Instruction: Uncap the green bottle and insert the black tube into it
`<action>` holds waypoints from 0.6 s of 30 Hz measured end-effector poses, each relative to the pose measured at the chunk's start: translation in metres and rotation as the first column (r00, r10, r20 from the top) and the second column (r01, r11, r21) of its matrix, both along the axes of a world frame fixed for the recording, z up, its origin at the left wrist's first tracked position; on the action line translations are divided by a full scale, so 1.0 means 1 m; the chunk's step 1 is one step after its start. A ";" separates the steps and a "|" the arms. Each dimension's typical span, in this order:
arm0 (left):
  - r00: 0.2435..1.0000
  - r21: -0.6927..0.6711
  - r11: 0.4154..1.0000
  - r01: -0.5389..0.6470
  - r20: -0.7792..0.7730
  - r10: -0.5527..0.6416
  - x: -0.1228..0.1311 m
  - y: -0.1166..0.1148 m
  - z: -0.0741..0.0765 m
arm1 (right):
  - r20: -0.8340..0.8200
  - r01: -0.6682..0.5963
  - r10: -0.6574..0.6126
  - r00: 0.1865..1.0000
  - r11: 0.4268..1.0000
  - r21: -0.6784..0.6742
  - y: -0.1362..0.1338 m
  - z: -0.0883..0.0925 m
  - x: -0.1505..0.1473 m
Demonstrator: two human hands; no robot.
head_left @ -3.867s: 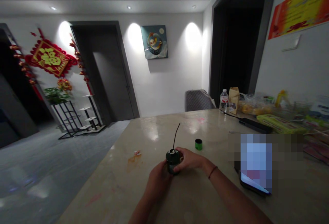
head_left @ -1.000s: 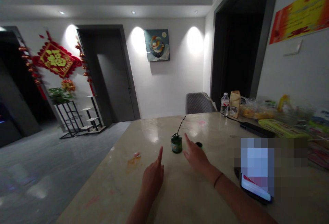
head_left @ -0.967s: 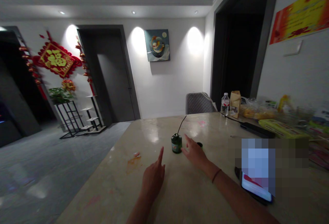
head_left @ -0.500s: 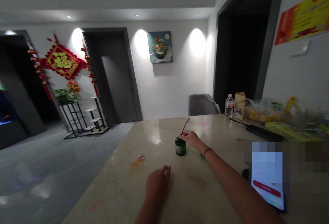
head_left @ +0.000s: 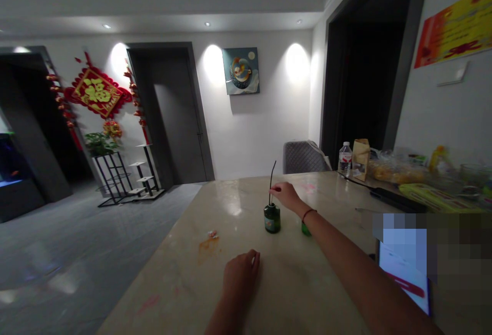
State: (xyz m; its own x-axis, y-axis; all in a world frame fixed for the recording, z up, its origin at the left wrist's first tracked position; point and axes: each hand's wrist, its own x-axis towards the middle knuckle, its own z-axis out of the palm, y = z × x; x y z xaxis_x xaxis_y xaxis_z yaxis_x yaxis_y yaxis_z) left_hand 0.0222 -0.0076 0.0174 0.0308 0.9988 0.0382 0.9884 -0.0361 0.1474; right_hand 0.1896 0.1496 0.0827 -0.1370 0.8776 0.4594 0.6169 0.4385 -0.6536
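Observation:
My right hand (head_left: pixel 285 196) is pinched on a thin dark stick (head_left: pixel 273 172), which stands nearly upright. The stick's lower part meets the mouth of a small dark green glass bottle (head_left: pixel 272 222) with a label on its front. How far the stick goes inside, I cannot tell. Below my right wrist, a bright green thing (head_left: pixel 306 228) is partly hidden by the forearm. My left hand (head_left: pixel 241 272) rests on the table nearer to me, fingers curled in, apart from the bottle; nothing shows in it.
The marble-look table (head_left: pixel 226 196) has an orange stain (head_left: pixel 208 247) on the left. A phone (head_left: pixel 403 268) lies at the right. Behind it are a water bottle (head_left: pixel 345 159), a paper bag (head_left: pixel 360 158) and plastic-wrapped items (head_left: pixel 395 170). A grey chair (head_left: pixel 305 157) stands beyond.
My right hand has risen slightly with the stick, which now stands straighter and higher above the bottle. More of the green thing under my wrist shows. My left hand stays about where it was.

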 end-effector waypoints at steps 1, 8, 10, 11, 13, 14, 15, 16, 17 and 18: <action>1.000 0.002 1.000 0.003 0.003 -0.003 0.000 0.000 0.000 | -0.016 0.013 -0.013 1.000 1.000 0.011 0.001 0.007 0.004; 1.000 0.014 1.000 0.008 0.008 -0.008 0.001 0.001 -0.002 | -0.011 0.032 -0.033 0.999 0.995 -0.090 -0.004 0.035 0.045; 1.000 0.019 1.000 0.017 0.010 -0.017 0.002 0.000 -0.001 | 0.049 0.006 0.004 0.999 0.982 -0.188 -0.013 0.028 0.051; 1.000 0.020 1.000 0.019 0.011 -0.019 0.002 0.000 -0.001 | 0.089 -0.002 0.024 0.996 0.971 -0.240 -0.018 0.022 0.052; 1.000 0.019 1.000 0.021 0.013 -0.021 0.002 -0.001 0.001 | 0.184 0.010 0.053 0.982 0.945 -0.326 -0.026 0.011 0.054; 1.000 0.018 1.000 0.020 0.014 -0.020 0.002 -0.001 0.001 | 0.237 0.034 0.053 0.970 0.936 -0.350 -0.029 0.005 0.054; 1.000 0.016 1.000 0.019 0.014 -0.019 0.002 -0.001 0.002 | 0.292 0.067 0.042 0.956 0.932 -0.355 -0.031 -0.001 0.054; 1.000 0.015 1.000 0.019 0.016 -0.019 0.002 -0.001 0.002 | 0.347 0.106 0.022 0.938 0.933 -0.345 -0.033 -0.006 0.055; 1.000 0.013 1.000 0.017 0.017 -0.018 0.002 -0.001 0.002 | 0.402 0.147 -0.005 0.915 0.934 -0.324 -0.034 -0.011 0.056; 1.000 0.011 1.000 0.016 0.019 -0.016 0.002 -0.001 0.002 | 0.457 0.187 -0.032 0.889 0.936 -0.299 -0.035 -0.015 0.058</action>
